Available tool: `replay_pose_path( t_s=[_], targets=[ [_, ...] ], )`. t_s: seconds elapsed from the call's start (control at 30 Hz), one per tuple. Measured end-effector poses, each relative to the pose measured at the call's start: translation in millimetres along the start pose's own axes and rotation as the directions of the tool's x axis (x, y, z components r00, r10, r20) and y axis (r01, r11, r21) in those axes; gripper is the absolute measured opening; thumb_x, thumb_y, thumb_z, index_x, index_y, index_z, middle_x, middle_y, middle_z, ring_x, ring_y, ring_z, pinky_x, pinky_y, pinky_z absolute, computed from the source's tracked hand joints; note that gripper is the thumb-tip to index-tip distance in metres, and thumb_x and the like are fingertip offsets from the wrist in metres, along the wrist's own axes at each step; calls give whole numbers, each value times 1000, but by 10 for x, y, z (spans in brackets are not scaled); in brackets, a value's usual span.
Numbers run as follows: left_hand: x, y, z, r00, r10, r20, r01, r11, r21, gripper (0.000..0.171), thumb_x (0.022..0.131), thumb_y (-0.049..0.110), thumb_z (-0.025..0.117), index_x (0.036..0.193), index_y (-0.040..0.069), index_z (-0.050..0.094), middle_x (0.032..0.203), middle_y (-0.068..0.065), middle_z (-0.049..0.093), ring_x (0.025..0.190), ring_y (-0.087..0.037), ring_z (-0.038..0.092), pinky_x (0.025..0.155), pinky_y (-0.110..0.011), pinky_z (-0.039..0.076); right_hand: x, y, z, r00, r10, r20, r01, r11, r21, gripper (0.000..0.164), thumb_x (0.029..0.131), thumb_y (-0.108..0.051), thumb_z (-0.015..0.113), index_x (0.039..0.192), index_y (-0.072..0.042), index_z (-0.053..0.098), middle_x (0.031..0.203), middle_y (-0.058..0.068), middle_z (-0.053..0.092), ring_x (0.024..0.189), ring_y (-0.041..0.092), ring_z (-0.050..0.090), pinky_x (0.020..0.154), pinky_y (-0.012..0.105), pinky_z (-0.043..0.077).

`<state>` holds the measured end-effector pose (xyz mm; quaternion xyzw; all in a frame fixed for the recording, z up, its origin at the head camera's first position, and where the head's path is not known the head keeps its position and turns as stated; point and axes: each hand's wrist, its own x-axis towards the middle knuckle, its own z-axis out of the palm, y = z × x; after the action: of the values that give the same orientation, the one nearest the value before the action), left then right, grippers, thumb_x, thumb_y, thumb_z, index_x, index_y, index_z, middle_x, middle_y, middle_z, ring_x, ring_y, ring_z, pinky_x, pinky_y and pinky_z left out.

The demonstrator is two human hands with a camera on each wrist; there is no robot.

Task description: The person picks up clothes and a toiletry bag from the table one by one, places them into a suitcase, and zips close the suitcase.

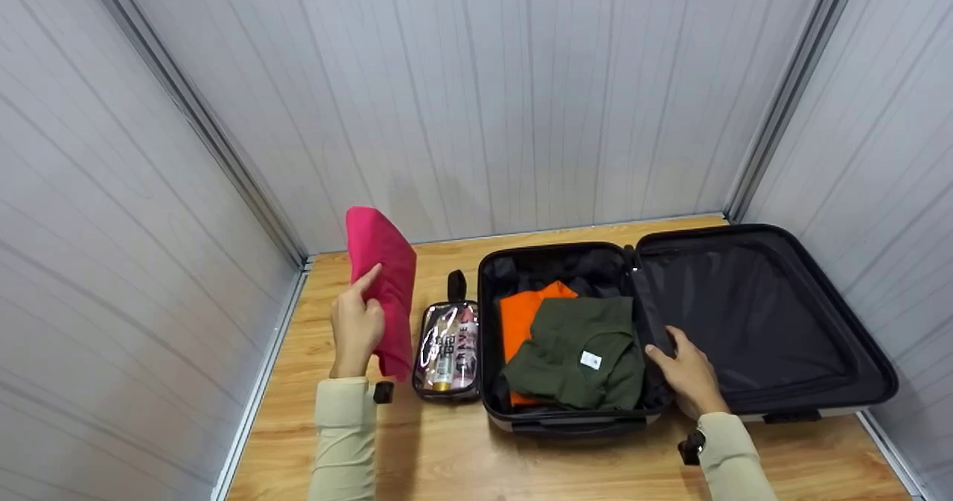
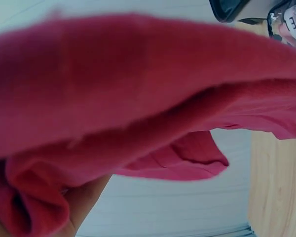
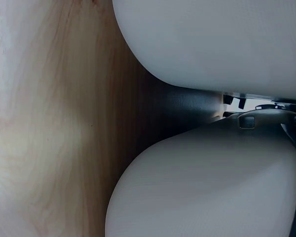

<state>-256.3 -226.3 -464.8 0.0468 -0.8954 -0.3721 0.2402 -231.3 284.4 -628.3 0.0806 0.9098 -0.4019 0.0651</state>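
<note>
In the head view my left hand (image 1: 359, 322) holds a folded pink garment (image 1: 387, 292) up at the left, its index finger laid along the cloth. The garment (image 2: 138, 84) fills much of the left wrist view and hides most of that hand. My right hand (image 1: 689, 371) grips the inner edge of an open black-lined suitcase (image 1: 573, 425), beside the hinge, with thumb and forefinger at the rim. Inside the left half, a folded dark green shirt (image 1: 566, 337) with a white label lies over an orange garment (image 1: 520, 311). The right wrist view shows the suitcase's pale outer shells (image 3: 207, 182).
A clear toiletry bag (image 1: 447, 393) with black trim and bottles inside lies against the suitcase's left side. The suitcase's other half (image 1: 752, 322) lies open on the right, near the wall. Pale panel walls (image 1: 521, 114) enclose the wooden floor (image 1: 447, 456).
</note>
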Motion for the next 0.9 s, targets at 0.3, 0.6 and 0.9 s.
replay_pose_path(
  t_s=[0.3,0.6,0.9],
  targets=[
    [10,43,24,1000,22,-6,-22,1000,-12,64,79,-11,48,133,15,70,132,-20,67,64,-24,36,56,-34,30,5,6,15,1000,15,11,-16,999,42,83,103,-53,52,164,-8,17,162,32,28,142,54,37,112,66,34],
    [25,110,37,998,68,6,-68,998,-5,63,79,-12,48,132,14,70,134,-17,67,73,-32,55,60,-36,33,-7,-9,17,1000,25,6,-25,995,97,82,103,-50,54,164,-10,17,163,31,28,142,53,38,113,65,34],
    [23,172,62,991,126,34,-127,992,26,64,78,-12,50,133,13,70,134,-20,67,101,-40,69,67,-42,44,1,-1,11,1000,9,13,-10,1000,15,83,104,-53,51,163,-6,17,162,33,27,141,56,37,111,68,35]
  ],
)
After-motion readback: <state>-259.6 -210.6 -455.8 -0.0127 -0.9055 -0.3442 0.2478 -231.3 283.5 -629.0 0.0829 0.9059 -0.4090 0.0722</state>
